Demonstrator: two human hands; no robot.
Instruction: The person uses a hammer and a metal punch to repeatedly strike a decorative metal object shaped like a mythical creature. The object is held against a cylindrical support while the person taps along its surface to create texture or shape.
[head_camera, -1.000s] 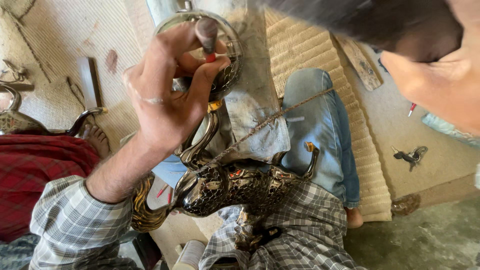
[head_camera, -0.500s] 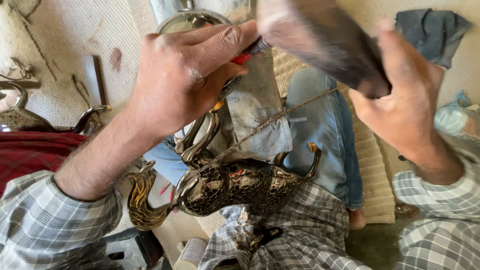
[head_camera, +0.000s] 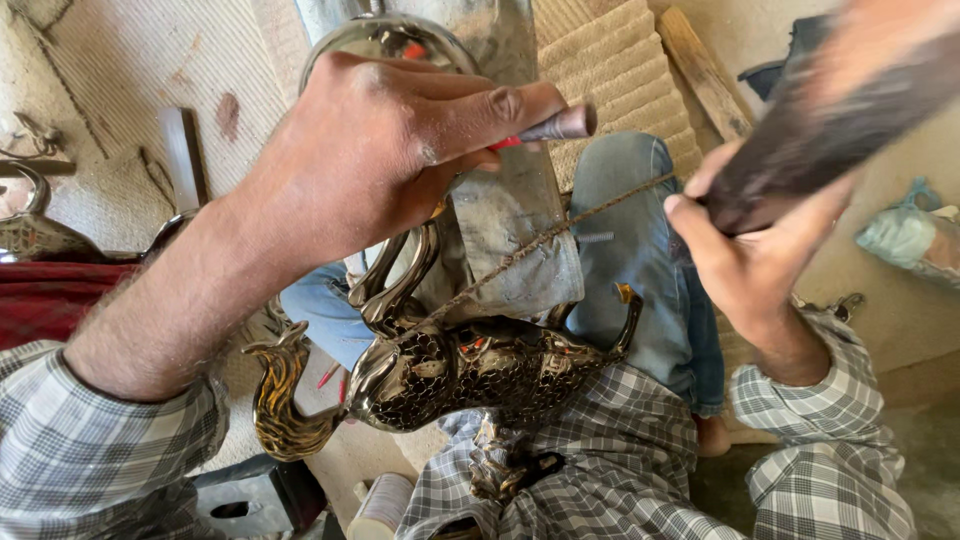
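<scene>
Hand (head_camera: 400, 150), our left, closes on a slim chisel (head_camera: 555, 125) with a red band above the ornate brass animal figure (head_camera: 460, 365) lying across our lap. Our right hand (head_camera: 745, 250) clamps a dark, motion-blurred mallet (head_camera: 840, 130) raised beside it.

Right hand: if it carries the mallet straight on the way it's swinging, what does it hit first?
Likely the butt of the chisel that the left hand holds against the metal ring. The right hand grips a blurred dark mallet aimed leftward at it; depth is unclear, so this is a judgement.
</scene>
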